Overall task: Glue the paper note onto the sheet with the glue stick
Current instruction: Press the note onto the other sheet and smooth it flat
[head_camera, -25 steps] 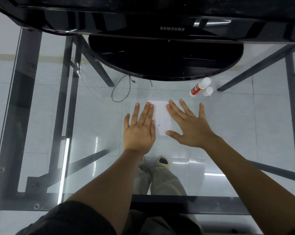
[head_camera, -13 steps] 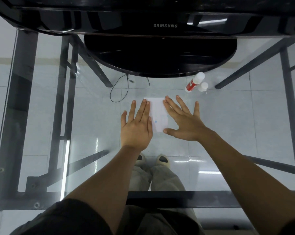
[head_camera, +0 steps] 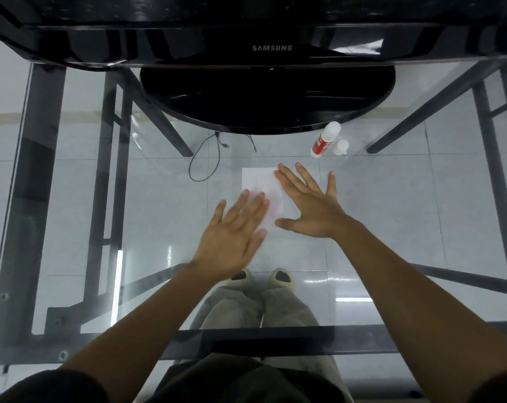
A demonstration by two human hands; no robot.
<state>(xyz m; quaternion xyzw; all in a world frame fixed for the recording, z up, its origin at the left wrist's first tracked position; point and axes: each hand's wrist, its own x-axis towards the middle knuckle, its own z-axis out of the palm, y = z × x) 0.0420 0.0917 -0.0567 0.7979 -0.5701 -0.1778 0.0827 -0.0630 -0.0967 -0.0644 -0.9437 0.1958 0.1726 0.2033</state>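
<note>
Both flat hands point(head_camera: 275, 216) press the white paper point(head_camera: 261, 184)

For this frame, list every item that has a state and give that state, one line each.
Paper: lying flat on the glass table, partly covered by both hands.
Glue stick: lying on its side, uncapped, not held.
Cap: off, standing beside the glue stick.
Left hand: open, flat, motion-blurred, fingers over the paper's near edge.
Right hand: open, flat, fingers spread on the paper's right edge.
Monitor: dark.
</note>
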